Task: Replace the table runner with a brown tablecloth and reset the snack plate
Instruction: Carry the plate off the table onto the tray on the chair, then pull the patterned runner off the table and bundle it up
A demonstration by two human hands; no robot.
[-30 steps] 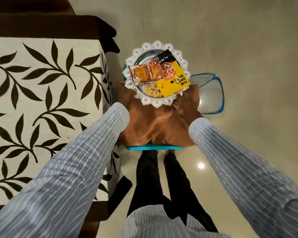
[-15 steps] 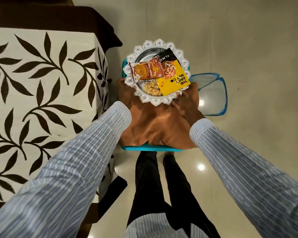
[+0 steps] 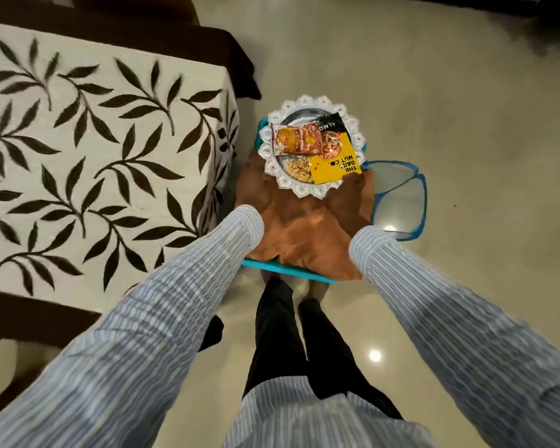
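Hands lie hidden under brown tablecloth (image 3: pixel 301 234) bearing snack plate (image 3: pixel 307 189).

One head-worn wide-angle view, looking steeply down past both striped sleeves (image 3: pixel 162 305) to the person's own legs and the glossy floor (image 3: pixel 466 124). It faces forward along the arms, with the leaf-patterned table runner (image 3: pixel 94 156) close on the left and the snack plate (image 3: pixel 304 189) near centre.

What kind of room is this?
Probably a home dining or living room: a table with a leaf-patterned runner, a glossy tiled floor, and a decorative snack plate on a folded brown cloth.
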